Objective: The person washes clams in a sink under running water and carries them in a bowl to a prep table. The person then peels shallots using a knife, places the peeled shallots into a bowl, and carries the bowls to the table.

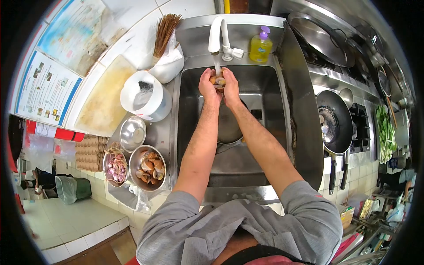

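Under the white faucet [214,40], water runs onto a few brown clams [218,81] cupped between my hands. My left hand [207,85] curves around them from the left. My right hand [231,85] closes in from the right, its fingers pointing up toward the spout. Both hands are over the far part of the metal sink [189,95]. Below my wrists a round metal vessel [229,126] sits in the sink, partly hidden by my forearms. More clams [152,167] fill a steel bowl [160,187] on the left counter.
Left of the sink are a bowl of shallots [115,168], a shiny metal bowl [133,133] and a white bucket [164,104]. A yellow soap bottle [260,48] stands behind the sink's right corner. On the right, a black wok [339,126] rests by the stove.
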Demonstrator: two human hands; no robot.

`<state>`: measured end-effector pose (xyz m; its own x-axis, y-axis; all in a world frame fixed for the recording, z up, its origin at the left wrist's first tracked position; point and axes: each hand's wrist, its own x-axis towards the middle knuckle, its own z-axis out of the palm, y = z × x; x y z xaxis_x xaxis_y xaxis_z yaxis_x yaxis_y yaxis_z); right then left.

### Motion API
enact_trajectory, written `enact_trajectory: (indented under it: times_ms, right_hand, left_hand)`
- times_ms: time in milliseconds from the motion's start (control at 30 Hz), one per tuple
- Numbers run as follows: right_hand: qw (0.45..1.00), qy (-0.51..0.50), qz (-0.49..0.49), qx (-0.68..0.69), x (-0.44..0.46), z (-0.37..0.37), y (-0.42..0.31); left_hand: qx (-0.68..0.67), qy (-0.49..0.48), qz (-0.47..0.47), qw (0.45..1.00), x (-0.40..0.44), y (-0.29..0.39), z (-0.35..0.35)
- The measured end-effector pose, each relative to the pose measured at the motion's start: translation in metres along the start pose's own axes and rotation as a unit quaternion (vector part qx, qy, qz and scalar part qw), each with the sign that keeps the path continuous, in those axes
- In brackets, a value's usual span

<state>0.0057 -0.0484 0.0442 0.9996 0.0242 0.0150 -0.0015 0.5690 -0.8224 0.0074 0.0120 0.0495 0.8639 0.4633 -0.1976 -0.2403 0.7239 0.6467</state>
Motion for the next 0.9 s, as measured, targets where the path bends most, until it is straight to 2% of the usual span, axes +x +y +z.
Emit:
enact_trajectory:
  times_ms: [67, 267, 300, 333, 367, 467, 533, 600, 633, 667, 700, 767, 900]
  right_hand:
    - [0.999, -0.030, 0.016, 0.002, -0.004, 0.006, -0.004]
    - [0.986, -0.052, 0.090, 0.131, -0.001, 0.012, -0.011]
    - [0.981, 0.001, 0.107, 0.159, 0.000, 0.014, -0.017]
    - [0.973, 0.053, 0.126, 0.185, 0.003, 0.014, -0.017]
    - [0.974, 0.065, 0.105, 0.191, 0.007, 0.013, -0.016]
    - [0.973, 0.028, 0.104, 0.204, -0.002, 0.012, -0.028]
    - [0.978, -0.002, 0.089, 0.188, -0.024, 0.012, -0.034]
    - [0.974, -0.016, 0.150, 0.167, -0.042, -0.008, -0.011]
    - [0.967, 0.014, 0.210, 0.143, -0.047, -0.026, 0.016]
    - [0.956, 0.044, 0.265, 0.117, -0.052, -0.042, 0.043]
    - [0.953, 0.045, 0.272, 0.126, -0.064, -0.046, 0.059]
    - [0.949, 0.025, 0.277, 0.145, -0.103, -0.009, 0.040]
    - [0.952, -0.037, 0.291, 0.091, -0.151, 0.068, 0.011]
  left_hand:
    - [0.008, 0.001, 0.013, 1.000, 0.001, 0.003, -0.002]
    - [0.013, 0.005, 0.074, 0.997, 0.010, 0.006, -0.001]
    - [0.089, -0.018, 0.096, 0.991, 0.005, 0.007, 0.006]
    - [0.164, -0.037, 0.118, 0.979, 0.002, 0.006, 0.010]
    - [0.236, -0.043, 0.177, 0.954, 0.000, 0.004, 0.014]
    - [0.391, -0.035, 0.305, 0.867, -0.030, 0.018, 0.025]
    - [0.352, -0.065, 0.352, 0.865, -0.044, 0.016, 0.013]
    - [0.379, -0.037, 0.276, 0.882, -0.059, 0.005, -0.016]
    - [0.408, 0.015, 0.240, 0.881, -0.055, -0.017, -0.043]
    - [0.485, 0.073, 0.184, 0.851, -0.064, -0.024, -0.062]
    - [0.481, 0.085, 0.194, 0.851, -0.074, -0.025, -0.075]
    - [0.449, 0.112, 0.229, 0.857, -0.094, -0.006, -0.091]
    - [0.330, 0.105, 0.295, 0.891, -0.146, 0.089, -0.093]
